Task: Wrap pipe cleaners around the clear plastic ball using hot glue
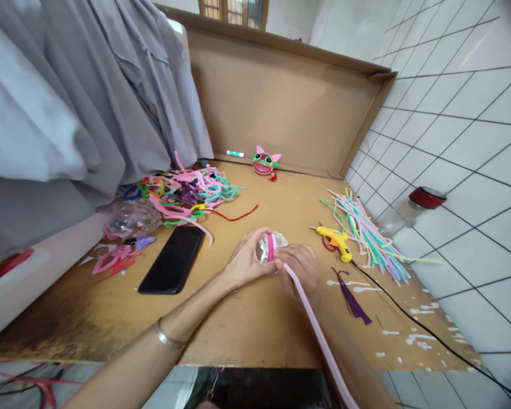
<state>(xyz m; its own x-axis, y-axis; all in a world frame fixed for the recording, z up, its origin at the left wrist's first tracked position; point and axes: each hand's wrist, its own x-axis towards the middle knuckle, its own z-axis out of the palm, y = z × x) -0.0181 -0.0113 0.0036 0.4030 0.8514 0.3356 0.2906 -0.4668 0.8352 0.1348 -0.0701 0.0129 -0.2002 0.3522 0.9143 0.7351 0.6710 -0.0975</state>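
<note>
Low over the middle of the table, my left hand is closed round the side of a small clear plastic ball with a bright pink band across it. At its right side my right hand pinches the end of a pale pink pipe cleaner against the ball. The rest of that strip runs down over my right forearm toward the lower edge of the view. My fingers hide much of the ball. A yellow glue gun lies just right of my right hand, with a purple tassel below it.
Loose pipe cleaners lie at the right and a tangled colourful heap at the left. A black phone is beside my left arm. A cat-like craft head sits by the cardboard wall. A black cord crosses the right side.
</note>
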